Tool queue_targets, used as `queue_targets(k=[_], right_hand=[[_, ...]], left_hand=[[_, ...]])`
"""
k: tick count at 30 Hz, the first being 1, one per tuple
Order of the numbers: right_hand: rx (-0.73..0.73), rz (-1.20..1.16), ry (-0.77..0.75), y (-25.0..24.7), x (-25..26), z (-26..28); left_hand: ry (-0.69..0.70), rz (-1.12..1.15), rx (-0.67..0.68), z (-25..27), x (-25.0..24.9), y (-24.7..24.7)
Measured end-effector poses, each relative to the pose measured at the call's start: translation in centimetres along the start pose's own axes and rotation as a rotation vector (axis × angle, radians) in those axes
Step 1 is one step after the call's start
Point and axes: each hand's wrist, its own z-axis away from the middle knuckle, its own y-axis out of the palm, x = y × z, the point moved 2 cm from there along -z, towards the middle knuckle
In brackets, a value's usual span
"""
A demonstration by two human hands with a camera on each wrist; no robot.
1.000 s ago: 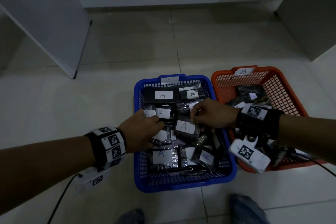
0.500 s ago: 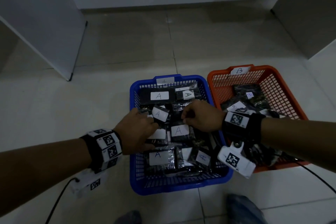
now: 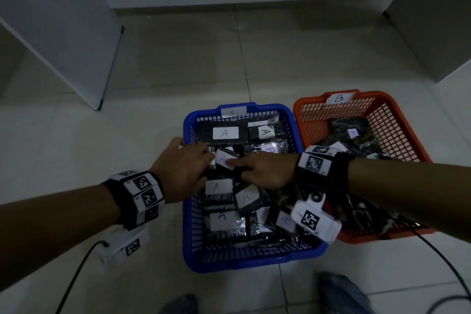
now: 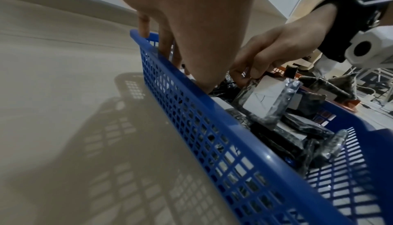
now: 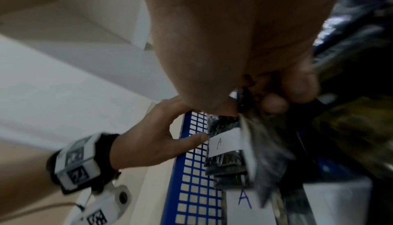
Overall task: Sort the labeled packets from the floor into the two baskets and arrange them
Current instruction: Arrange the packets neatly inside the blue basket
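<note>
The blue basket (image 3: 254, 264) marked A holds several dark packets with white A labels. Beside it on the right stands the orange basket (image 3: 405, 120) marked B, holding B packets (image 3: 353, 134). My left hand (image 3: 204, 158) reaches in along the blue basket's left wall (image 4: 234, 136) with straight fingers, and its thumb (image 5: 199, 138) touches an A packet (image 5: 225, 143). My right hand (image 3: 254, 173) pinches a tilted A packet (image 4: 266, 101) by its upper edge. Its forefinger stretches left onto another A label (image 3: 224, 158).
White cabinet panels stand at the left (image 3: 63, 33) and right (image 3: 433, 33) on the pale tiled floor. A black cable (image 3: 76, 275) trails from my left wrist. A second cable (image 3: 446, 262) runs by the orange basket. My feet (image 3: 341, 293) are just in front of the baskets.
My right hand has moved left across the blue basket toward my left hand. The left hand's fingers have stretched out toward the far left of the basket.
</note>
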Motion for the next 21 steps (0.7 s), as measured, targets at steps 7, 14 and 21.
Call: queue_targets(k=[7, 14, 21], right_hand=[[-0.047, 0.149, 0.001, 0.1, -0.4, -0.4], [-0.256, -0.152, 0.016, -1.3, -1.0, 0.5], [-0.397, -0.148, -0.093, 1.2, -0.8, -2.5]], left_hand=[[0.007, 0.01, 0.008, 0.4, 0.0, 0.1], [0.013, 0.071, -0.07, 1.3, 0.1, -0.7], [0.05, 0.214, -0.124, 2.2, -0.2, -1.6]])
